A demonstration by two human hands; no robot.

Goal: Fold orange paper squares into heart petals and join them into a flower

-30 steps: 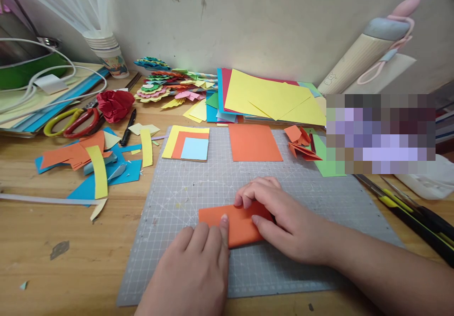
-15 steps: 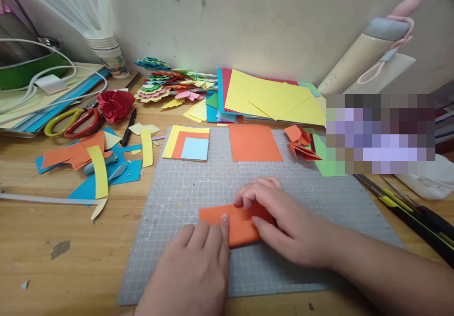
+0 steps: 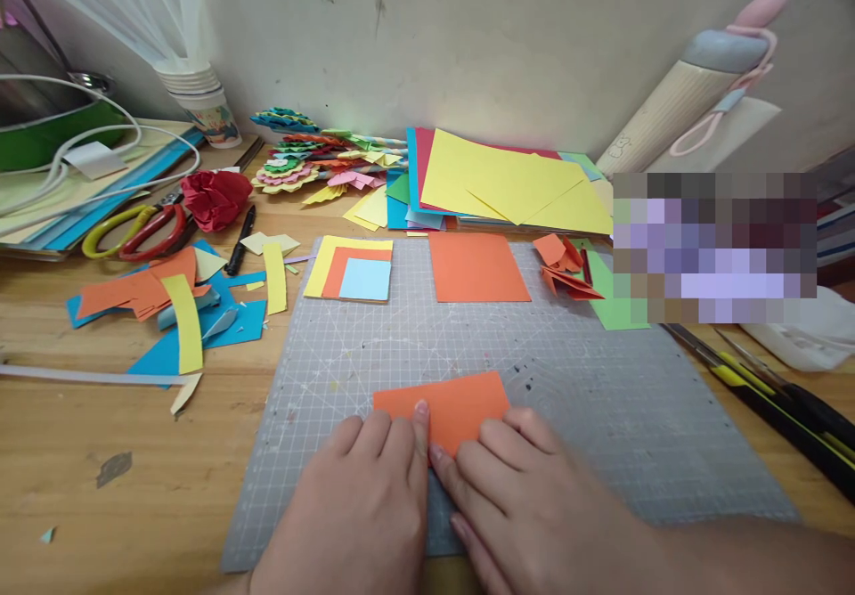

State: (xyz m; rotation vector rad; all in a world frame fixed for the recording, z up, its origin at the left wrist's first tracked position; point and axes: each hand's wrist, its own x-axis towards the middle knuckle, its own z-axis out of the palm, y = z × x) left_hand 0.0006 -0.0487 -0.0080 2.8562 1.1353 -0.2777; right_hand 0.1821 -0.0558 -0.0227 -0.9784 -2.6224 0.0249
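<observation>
A folded piece of orange paper (image 3: 460,403) lies on a grey cutting mat (image 3: 574,354). My left hand (image 3: 364,479) covers its left part, thumb pressed flat on top and fingers curled. At the near fold, my right hand (image 3: 527,488) bears down on the right part with its fingers bent together; the index fingertip is close to the left thumb. Both hands hide much of the near edge. Beyond them on the mat lie a flat orange square (image 3: 477,270) and a stack of yellow, orange and light blue squares (image 3: 366,279).
Folded orange pieces (image 3: 567,270) rest on green paper at the mat's far right. Paper scraps (image 3: 223,321), scissors (image 3: 157,230) and a black pen (image 3: 241,240) lie left. Coloured sheets (image 3: 494,176) are stacked by the wall. Black-and-yellow cutters (image 3: 768,390) lie right.
My right hand has come down and nearer, from the paper's upper right to its near fold, uncovering the far right corner. My left hand has stayed in place.
</observation>
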